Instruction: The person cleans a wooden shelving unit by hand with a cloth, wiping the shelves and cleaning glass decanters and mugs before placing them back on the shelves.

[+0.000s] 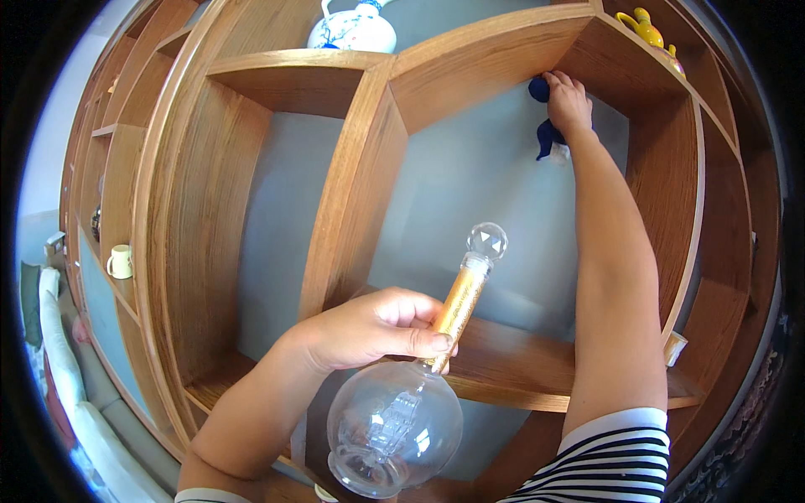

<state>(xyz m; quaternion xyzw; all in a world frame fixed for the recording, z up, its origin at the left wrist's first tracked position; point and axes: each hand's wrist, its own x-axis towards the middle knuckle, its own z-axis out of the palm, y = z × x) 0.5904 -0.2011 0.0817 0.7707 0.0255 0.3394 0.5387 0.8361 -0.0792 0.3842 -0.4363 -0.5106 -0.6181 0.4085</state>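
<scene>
My left hand (396,333) grips a glass decanter (393,427) by its gold-coloured neck, at the lower middle of the view. The decanter has a round clear body with a small glass ship inside, a clear foot and a faceted ball stopper (487,241). My right hand (569,104) reaches up into the upper right corner of a wooden shelf compartment. Its fingers are against a dark blue cloth (548,135), which hangs below the palm and bulges out beside the fingertips. A small whitish patch shows under the cloth; what it is I cannot tell.
Wooden display shelving (349,188) surrounds both arms, with raised compartment edges. A blue-and-white porcelain pot (353,31) stands above on the left, and yellow figurines (648,31) at the upper right. A pale yellow mug (120,261) sits far left, near a sofa (107,434).
</scene>
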